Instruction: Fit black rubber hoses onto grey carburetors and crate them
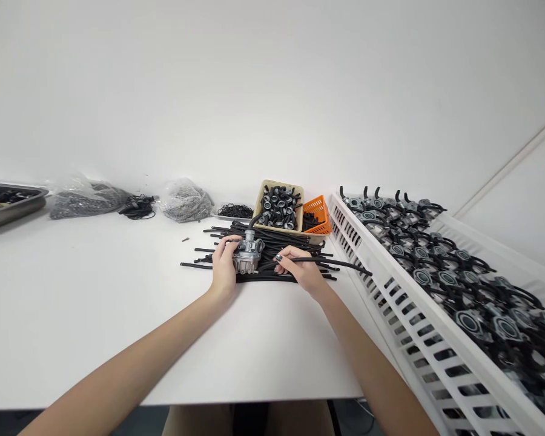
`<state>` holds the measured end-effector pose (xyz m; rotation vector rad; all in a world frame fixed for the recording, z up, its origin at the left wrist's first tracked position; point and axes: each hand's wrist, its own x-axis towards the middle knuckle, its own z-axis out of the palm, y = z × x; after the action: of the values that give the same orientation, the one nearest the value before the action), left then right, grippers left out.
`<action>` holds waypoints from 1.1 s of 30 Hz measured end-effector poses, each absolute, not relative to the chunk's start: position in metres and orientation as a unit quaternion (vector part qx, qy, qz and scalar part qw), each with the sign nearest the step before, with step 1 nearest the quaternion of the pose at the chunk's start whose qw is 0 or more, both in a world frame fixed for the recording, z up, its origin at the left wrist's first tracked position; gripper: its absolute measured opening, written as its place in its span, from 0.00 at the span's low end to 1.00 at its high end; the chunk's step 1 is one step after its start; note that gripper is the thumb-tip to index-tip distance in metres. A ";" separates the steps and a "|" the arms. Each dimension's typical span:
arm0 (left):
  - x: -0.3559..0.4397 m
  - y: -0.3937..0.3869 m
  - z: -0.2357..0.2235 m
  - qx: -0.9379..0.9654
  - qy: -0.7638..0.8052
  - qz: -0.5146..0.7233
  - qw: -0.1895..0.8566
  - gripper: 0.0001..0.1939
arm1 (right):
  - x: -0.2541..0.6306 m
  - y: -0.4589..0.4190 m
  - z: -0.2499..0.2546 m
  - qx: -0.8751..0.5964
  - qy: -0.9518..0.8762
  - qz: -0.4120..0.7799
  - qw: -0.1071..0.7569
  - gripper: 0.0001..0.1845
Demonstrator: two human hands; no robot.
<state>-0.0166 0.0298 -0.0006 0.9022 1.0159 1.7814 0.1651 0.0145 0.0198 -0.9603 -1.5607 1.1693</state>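
A silver metal carburetor point(247, 257) with a black rubber cap on top is upright in my left hand point(224, 266), whose fingers wrap round its left side. Just to the right, my right hand point(300, 269) pinches a thin black rubber hose point(340, 262). One end of this hose reaches the lower right of the carburetor; whether it is pushed onto a fitting I cannot tell. The other end sticks out to the right past my hand. Beneath and behind both hands lies a spread of similar loose black hoses point(200, 265) on the white table point(118, 315).
Behind the hoses stand a cream basket point(279, 229) of black-and-silver caps and an orange basket point(326, 224) of small black parts. A large white crate point(418, 303) full of carburetors fills the right side. Bags of small parts point(186, 203) and a metal tray point(13, 215) line the wall.
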 end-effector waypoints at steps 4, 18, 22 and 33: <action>-0.016 0.030 0.000 0.372 0.412 0.713 0.428 0.07 | 0.163 0.015 0.018 -0.382 -0.646 0.485 0.449 0.13; -0.013 0.025 0.002 0.364 0.396 0.714 0.449 0.07 | 0.155 0.012 0.016 -0.421 -0.660 0.465 0.413 0.05; -0.013 0.024 0.005 0.347 0.401 0.713 0.459 0.07 | 0.158 0.011 0.016 -0.424 -0.666 0.465 0.401 0.06; -0.011 0.021 0.010 0.317 0.392 0.717 0.482 0.08 | 0.155 0.011 0.013 -0.410 -0.673 0.467 0.402 0.04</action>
<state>-0.0115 0.0213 0.0097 0.7733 0.9547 1.7481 0.1550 0.0108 0.0131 -1.0363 -1.7000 1.1808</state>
